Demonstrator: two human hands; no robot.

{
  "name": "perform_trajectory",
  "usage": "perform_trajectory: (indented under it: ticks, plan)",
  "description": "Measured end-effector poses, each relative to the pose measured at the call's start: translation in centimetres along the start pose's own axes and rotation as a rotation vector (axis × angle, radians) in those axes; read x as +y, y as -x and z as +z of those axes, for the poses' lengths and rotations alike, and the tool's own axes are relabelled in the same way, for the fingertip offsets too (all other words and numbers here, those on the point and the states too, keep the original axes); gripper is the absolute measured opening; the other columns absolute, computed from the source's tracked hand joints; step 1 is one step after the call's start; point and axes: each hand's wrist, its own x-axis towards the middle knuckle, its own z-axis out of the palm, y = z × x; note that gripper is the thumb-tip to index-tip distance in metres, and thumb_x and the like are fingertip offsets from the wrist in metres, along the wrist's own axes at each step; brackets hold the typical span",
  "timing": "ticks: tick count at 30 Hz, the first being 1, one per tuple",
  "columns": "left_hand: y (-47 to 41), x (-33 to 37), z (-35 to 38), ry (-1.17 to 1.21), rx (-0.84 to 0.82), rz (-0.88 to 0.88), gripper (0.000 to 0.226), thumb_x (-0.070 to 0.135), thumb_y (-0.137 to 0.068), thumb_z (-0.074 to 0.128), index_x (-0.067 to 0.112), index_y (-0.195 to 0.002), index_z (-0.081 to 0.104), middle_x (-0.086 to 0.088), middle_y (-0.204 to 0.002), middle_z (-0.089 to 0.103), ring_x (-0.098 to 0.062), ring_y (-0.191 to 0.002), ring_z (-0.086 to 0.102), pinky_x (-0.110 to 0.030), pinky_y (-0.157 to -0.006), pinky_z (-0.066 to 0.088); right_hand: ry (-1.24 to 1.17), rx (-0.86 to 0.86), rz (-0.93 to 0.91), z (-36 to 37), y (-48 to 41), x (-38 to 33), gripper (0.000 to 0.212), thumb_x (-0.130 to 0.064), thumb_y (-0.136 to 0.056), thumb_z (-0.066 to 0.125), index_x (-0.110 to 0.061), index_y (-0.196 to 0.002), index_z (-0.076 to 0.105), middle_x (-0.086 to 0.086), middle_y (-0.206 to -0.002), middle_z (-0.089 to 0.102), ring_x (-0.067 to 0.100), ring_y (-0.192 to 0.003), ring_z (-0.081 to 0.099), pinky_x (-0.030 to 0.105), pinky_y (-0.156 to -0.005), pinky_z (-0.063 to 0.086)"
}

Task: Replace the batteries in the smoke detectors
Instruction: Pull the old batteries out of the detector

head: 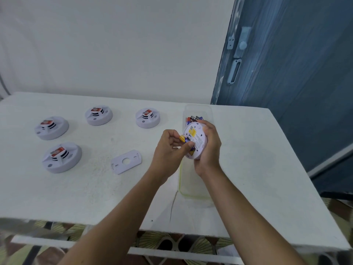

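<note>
Both hands work: my right hand point(207, 144) grips the open smoke detector point(194, 140) above the clear tray point(193, 192), my left hand point(172, 146) pinches a battery point(184, 139) at its compartment. Next it needs seating squarely; four detectors point(62, 156) wait on the counter point(257, 169).

bright, even light | soft faint shadows | overall soft | edges bowed

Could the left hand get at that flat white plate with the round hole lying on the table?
Probably yes: the flat white mounting plate lies bare just beside the left hand, nothing between, though its fingers now pinch a yellow-blue battery.
</note>
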Motion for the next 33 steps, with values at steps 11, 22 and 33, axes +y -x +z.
perform_trajectory:
  ticks: [11,22,33]
  plan:
    - [-0.7,-3.1,0.6,-0.776,-0.252,0.244,0.029,0.01,-0.093,0.059,0.015,-0.121,0.06,-0.005,-0.104,0.071,-0.021,-0.096,0.061,-0.019,-0.078,0.04,-0.153,0.215,0.035,-4.6,-1.5,-1.8,0.038,-0.04,-0.074,0.06,-0.022,-0.107,0.069,0.005,-0.101,0.066,0.026,-0.094,0.064,0.031,-0.071,0.053]
    - [-0.8,-1.8,3.0,-0.694,-0.031,0.58,0.037,0.023,-0.079,0.071,0.013,-0.115,0.064,-0.002,-0.115,0.066,-0.02,-0.102,0.059,-0.027,-0.084,0.047,-0.206,0.107,0.102,-5.9,-0.8,-2.7,0.028,-0.038,-0.09,0.049,-0.024,-0.102,0.07,0.004,-0.092,0.069,0.026,-0.09,0.063,0.031,-0.068,0.051]
    - [-0.2,0.4,3.6,-0.716,-0.16,0.408,0.061,0.041,-0.074,0.079,0.015,-0.127,0.063,0.004,-0.113,0.07,-0.001,-0.085,0.064,-0.002,-0.076,0.044,-0.152,0.042,0.121,-6.0,-0.3,-3.6,0.024,-0.029,-0.094,0.048,-0.02,-0.105,0.066,0.007,-0.093,0.068,0.025,-0.084,0.065,0.032,-0.066,0.055]
